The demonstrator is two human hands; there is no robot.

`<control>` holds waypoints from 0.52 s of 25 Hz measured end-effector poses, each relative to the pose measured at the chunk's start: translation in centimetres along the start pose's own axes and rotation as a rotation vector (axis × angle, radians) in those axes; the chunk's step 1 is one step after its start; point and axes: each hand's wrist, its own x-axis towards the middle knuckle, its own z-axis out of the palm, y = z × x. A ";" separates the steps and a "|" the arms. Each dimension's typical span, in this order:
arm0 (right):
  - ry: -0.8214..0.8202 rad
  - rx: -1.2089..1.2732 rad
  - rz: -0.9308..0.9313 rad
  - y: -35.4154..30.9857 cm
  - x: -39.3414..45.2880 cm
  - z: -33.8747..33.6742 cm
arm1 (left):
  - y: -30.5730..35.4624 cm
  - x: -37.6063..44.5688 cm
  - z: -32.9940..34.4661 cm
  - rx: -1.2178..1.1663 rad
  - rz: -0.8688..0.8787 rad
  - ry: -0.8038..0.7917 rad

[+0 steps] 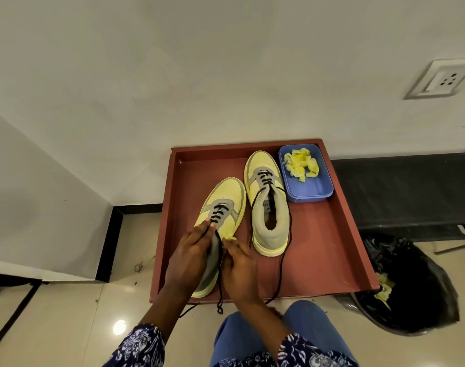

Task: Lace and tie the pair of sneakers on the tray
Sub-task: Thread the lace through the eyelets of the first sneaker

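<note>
The person is wearing a dark navy top printed all over with a white and pale blue floral pattern, its sleeves ending partway along the forearms, well back from the bare left hand and the bare right hand. Below the right hand's sleeve, blue denim trousers are showing over the legs.
</note>
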 end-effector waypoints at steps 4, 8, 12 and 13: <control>0.048 0.027 -0.021 0.2 0.8 -0.1 | -0.8 -0.2 1.0 -0.020 -0.004 0.002; 0.058 -0.002 -0.063 -0.1 3.6 0.1 | -0.7 -0.1 1.4 -0.064 0.000 0.058; 0.078 -0.026 0.031 -0.8 5.7 0.5 | -0.7 0.0 1.7 -0.054 -0.018 0.087; 0.073 -0.031 0.039 -1.1 5.5 0.5 | -0.8 0.0 1.8 -0.059 -0.022 0.084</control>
